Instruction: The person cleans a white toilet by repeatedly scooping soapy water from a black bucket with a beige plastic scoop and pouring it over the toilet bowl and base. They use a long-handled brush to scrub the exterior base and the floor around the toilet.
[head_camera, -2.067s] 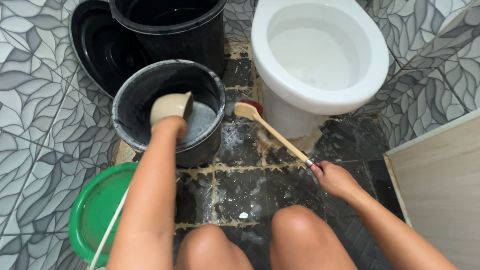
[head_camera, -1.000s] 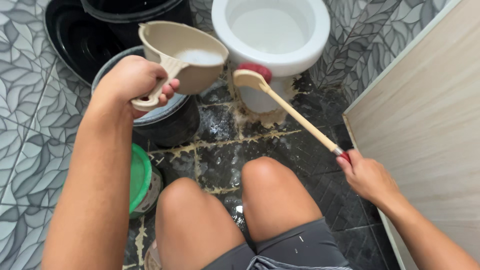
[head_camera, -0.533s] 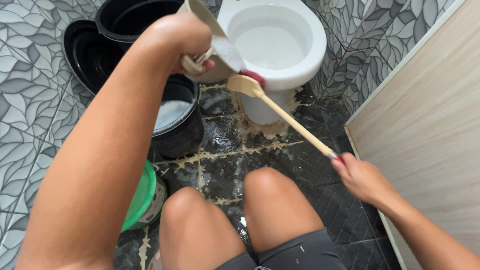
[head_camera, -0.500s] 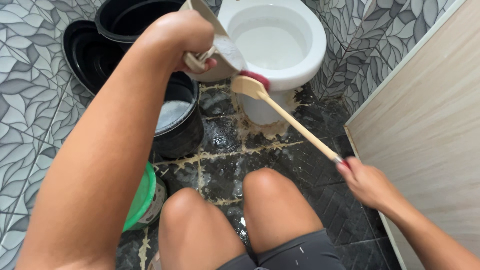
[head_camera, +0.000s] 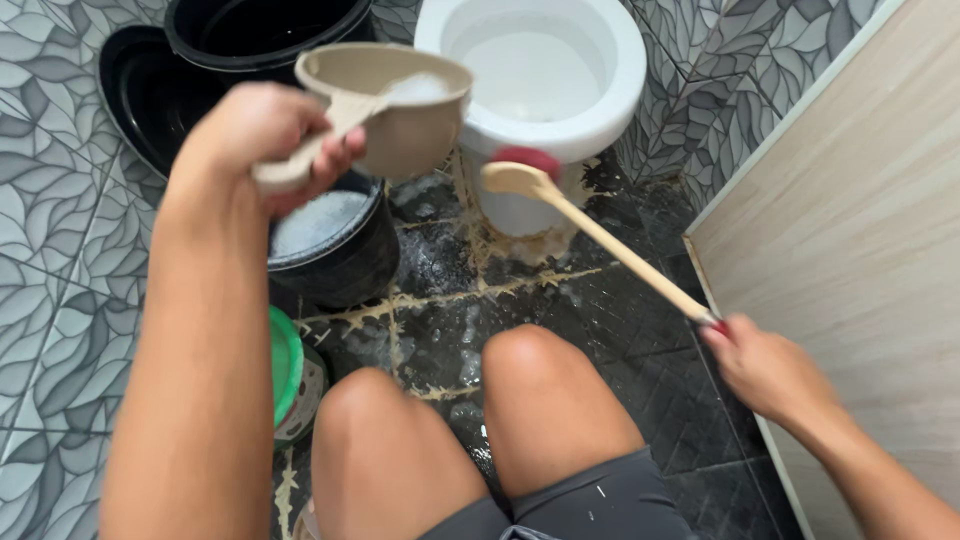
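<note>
The left hand (head_camera: 265, 140) is wrapped around the handle of a beige dipper (head_camera: 385, 100), fingers curled tight, holding it level above the near black bucket (head_camera: 335, 245) at about 11 o'clock from the knees. The dipper carries a little foamy water. The right hand (head_camera: 765, 365), at 3 o'clock, is closed around the red end of a long wooden-handled brush (head_camera: 600, 235); its pale head with red bristles lies against the foot of the white toilet (head_camera: 545, 85) at 12 o'clock.

By my reading the scrubbing is partway along — the dark floor tiles (head_camera: 610, 300) around the pedestal are wet and sudsy, yet the yellowish residue in the grout lines and around the toilet's base is plainly there, so that patch looks unfinished. The near bucket holds soapy water, so there is supply left.

As for packages and labels, little shows: a round container with a green lid (head_camera: 285, 365) sits at 9 o'clock beside the left knee, its side bearing a pale patterned wrap too small to make out. A second black bucket (head_camera: 265, 30) and a black lid (head_camera: 140, 90) stand farther off at 11 o'clock — both plain. No signs on the leaf-patterned wall tiles or the wooden panel (head_camera: 860, 210) at 2 o'clock.
</note>
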